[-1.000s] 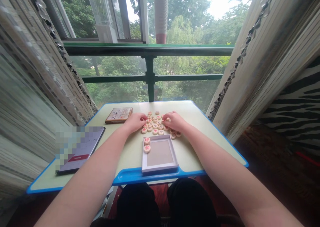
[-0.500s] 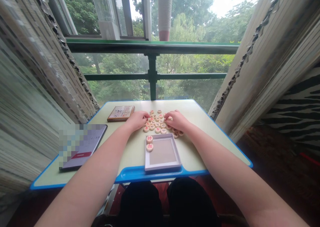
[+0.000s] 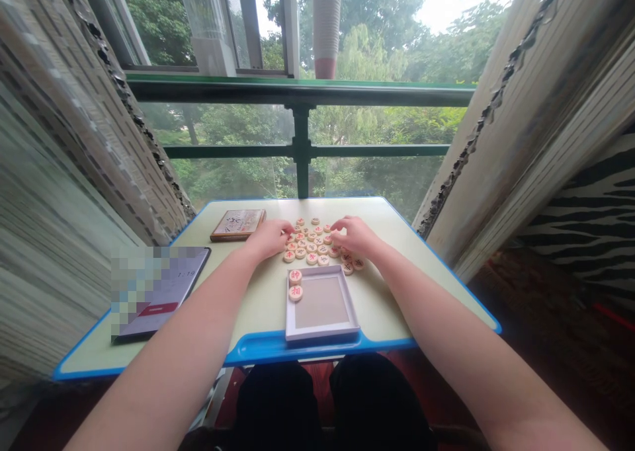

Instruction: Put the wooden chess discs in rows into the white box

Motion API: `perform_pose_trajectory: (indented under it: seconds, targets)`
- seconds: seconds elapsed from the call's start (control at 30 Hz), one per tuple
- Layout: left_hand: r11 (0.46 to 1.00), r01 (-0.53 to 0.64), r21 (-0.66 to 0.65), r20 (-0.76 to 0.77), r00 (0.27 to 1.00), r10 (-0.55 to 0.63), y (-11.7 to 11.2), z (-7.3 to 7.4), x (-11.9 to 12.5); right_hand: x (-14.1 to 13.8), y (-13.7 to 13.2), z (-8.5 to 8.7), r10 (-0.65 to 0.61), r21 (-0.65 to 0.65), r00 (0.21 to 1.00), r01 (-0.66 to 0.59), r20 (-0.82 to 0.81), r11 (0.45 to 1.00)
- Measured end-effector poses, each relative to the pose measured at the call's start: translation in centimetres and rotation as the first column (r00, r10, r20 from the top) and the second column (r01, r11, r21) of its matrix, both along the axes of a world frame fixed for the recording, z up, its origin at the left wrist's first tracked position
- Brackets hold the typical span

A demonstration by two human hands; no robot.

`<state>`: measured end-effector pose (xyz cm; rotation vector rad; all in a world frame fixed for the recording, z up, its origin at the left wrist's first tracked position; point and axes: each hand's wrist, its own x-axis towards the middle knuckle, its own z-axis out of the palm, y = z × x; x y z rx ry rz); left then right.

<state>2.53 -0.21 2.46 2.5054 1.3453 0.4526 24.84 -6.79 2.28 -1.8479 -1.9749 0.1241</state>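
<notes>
Round wooden Chinese chess pieces [image 3: 311,247] with red or dark characters lie loosely grouped at the middle of the table. My left hand [image 3: 270,237] is at the group's left edge, its fingers slightly apart by the pieces there. On the right side, my right hand [image 3: 356,235] has its fingers and thumb bent and apart above the pieces, some of which it hides. I make out no piece held in either hand. Nearer to me is a shallow white box tray [image 3: 352,299]. Two red-lettered pieces, one piece [image 3: 295,277] above another piece [image 3: 296,293], sit along its left side.
A flat printed box [image 3: 238,223] lies at the back left. A tablet [image 3: 171,295], partly pixelated, rests at the left edge. The pale table [image 3: 436,299] has a blue rim. Curtains [image 3: 456,140] flank it, with a green railing [image 3: 301,94] and window behind.
My right hand's fingers have lifted and spread a little, and a red-lettered piece beside them shows more fully. My left hand has shifted slightly. The two pieces in the tray stay put.
</notes>
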Motion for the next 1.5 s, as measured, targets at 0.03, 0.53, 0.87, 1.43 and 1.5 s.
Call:
perform_pose_trajectory:
  seconds: [0.03,0.53,0.87,1.43,1.5]
  targets:
    - [1.0,-0.004,0.002,0.0,1.0,0.004,0.0,0.0,0.0,-0.1,0.0,-0.1,0.001,-0.013,1.0,-0.001,0.01,1.0]
    - [0.999,-0.041,-0.016,0.105,0.994,0.042,-1.1,0.8,0.3,-1.1,-0.9,1.0,-0.013,0.14,1.0,0.016,-0.023,0.99]
    - [0.948,0.12,-0.293,0.197,0.978,-0.063,-1.3,2.7,-0.9,-5.3,-5.2,2.9,0.518,0.19,0.852,-0.498,-0.073,0.846]
    - [0.949,0.082,-0.305,0.132,0.99,-0.043,-2.1,3.0,-0.8,-7.0,-6.3,1.1,0.703,0.172,0.699,-0.714,0.127,0.679]
    - [0.94,0.087,-0.331,0.122,0.991,-0.049,-2.1,3.1,-0.9,-7.0,-6.3,1.1,0.707,0.161,0.696,-0.718,0.127,0.677]
